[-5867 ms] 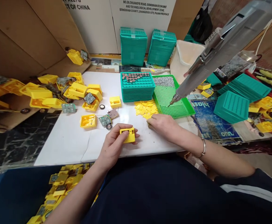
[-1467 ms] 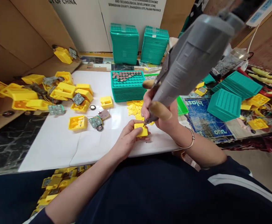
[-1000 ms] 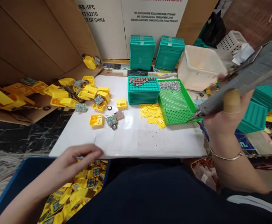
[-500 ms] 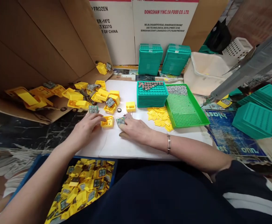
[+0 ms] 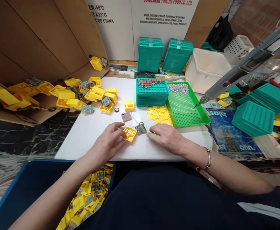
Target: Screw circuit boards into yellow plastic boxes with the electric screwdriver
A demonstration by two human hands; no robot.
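Note:
My left hand (image 5: pixel 109 139) grips the near left side of a small yellow plastic case (image 5: pixel 130 134), its open hollow facing up. Just right of the case, a green circuit board (image 5: pixel 140 128) lies on the white work surface with thin wires running from it. My right hand (image 5: pixel 167 138) is to the right of that board, thumb and forefinger pinched together. Something small and dark shows at those fingertips, too little to name. Behind the case lies a flat greyish-brown plate (image 5: pixel 126 117). A small black ring-shaped part (image 5: pixel 116 110) rests farther back.
Yellow cases (image 5: pixel 96 93) with boards are heaped at left. A stack of teal trays (image 5: pixel 152 95), yellow pieces (image 5: pixel 159 115) and a green tray (image 5: pixel 203 118) with screws stand ahead. An electric screwdriver (image 5: pixel 226 80) hangs at right. Below left is a blue bin (image 5: pixel 12 195).
Both hands have moved right, the left bringing the yellow case along. My right hand has let go of the circuit board, which now lies on the surface. The greyish-brown plate lies uncovered.

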